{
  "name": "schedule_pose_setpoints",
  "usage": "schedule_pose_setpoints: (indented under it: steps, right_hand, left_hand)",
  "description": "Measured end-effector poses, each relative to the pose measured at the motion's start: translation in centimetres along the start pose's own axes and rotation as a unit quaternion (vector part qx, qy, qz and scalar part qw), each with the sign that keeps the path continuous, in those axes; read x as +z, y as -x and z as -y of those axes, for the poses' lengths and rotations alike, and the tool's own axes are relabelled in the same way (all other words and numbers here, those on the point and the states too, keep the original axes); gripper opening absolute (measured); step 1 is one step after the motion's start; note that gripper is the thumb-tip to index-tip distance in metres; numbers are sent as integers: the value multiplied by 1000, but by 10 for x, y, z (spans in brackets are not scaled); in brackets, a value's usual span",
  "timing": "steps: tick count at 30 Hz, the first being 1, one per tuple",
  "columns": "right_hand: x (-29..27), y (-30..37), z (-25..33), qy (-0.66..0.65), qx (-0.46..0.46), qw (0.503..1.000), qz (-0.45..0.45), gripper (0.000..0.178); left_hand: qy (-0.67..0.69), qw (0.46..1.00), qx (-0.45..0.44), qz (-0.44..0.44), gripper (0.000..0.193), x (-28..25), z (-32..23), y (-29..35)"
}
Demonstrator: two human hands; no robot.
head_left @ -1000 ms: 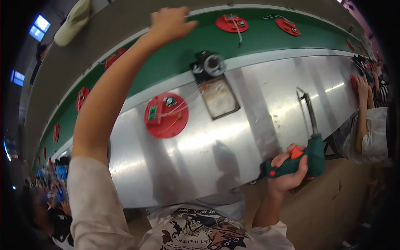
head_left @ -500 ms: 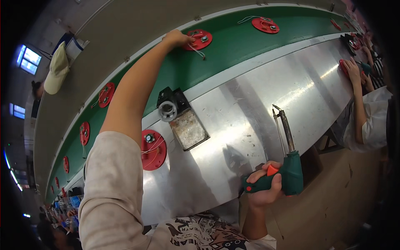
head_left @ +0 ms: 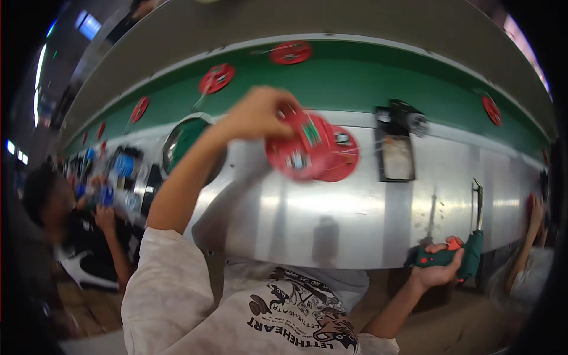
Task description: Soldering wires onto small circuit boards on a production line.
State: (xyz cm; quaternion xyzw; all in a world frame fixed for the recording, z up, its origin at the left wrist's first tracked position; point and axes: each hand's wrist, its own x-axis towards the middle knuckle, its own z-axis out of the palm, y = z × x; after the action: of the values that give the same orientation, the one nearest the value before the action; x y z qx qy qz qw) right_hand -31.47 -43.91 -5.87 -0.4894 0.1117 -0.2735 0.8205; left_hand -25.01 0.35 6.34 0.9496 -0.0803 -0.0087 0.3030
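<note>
My left hand (head_left: pixel 263 115) pinches the upper edge of a red round disc (head_left: pixel 296 155) that carries a green circuit board and small parts. Motion smears this disc. It hangs over the metal bench and partly covers a second red disc (head_left: pixel 348 168), which lies there with pale wires running off to the right. In my right hand (head_left: pixel 441 272), low on the right, a green soldering gun (head_left: pixel 471 254) with an orange trigger points its metal tip upward. The fingers wrap around its handle. A black soldering stand (head_left: pixel 387 171) with a ring holder and shallow tray sits beyond it.
Along the back runs a green belt (head_left: pixel 367 77) bearing several red discs, one of them at the far right (head_left: pixel 491 110). A round mirror-like dish (head_left: pixel 171 148) stands left of my forearm. Co-workers sit at the left (head_left: pixel 89 242) and right (head_left: pixel 523 266).
My left hand has lifted a red disc off the belt and brought it over the bench beside the other disc. The view has turned left. My right hand still grips the soldering gun.
</note>
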Motion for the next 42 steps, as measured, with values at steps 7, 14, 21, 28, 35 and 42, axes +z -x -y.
schedule_pose_setpoints:
  steps: [7,14,21,28,35,42]
  right_hand:
    - [24,12,18,97,-9,995,-35,33]
    - [21,11,18,97,-5,995,-9,35]
    - [24,16,23,97,-3,995,-22,38]
    - [5,8,25,97,6,994,42,37]
    - [-4,50,26,0,45,960,276,41]
    - [37,113,15,134,44,889,435,49]
  left_hand:
    - [59,980,108,-155,40,43,6,120]
    - [-245,948,-11,-201,12,-32,98,159]
    - [-238,956,-58,-162,9,-23,121,160]
    - [-93,935,34,-342,14,-35,99,156]
    - [10,945,99,-311,7,2,0,168]
    - [3,947,168,-274,9,104,-24,148]
